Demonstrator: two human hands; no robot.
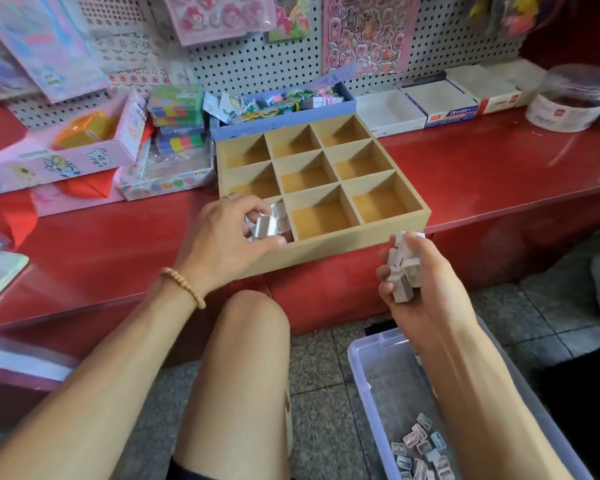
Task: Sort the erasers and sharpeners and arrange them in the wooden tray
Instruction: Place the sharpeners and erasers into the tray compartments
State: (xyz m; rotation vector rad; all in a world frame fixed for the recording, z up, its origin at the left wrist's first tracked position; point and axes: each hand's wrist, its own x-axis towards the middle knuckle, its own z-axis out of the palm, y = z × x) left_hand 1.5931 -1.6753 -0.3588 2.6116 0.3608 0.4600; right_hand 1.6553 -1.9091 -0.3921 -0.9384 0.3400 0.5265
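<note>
Here, both hands full, left hand (229, 233) at wooden tray (392, 225) corner

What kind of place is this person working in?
Probably a small stationery shop. Sticker sheets hang on a pegboard wall, boxed goods line a red counter, and the hands are filling a wooden tray with small wrapped items.

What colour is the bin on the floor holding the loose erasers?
Translucent pale lilac-blue plastic bin, seen in the head view, beneath the right hand.

A stationery shop: sticker sheets (369, 31) hang on pegboard (257, 60) above a red counter (499, 157).
</note>
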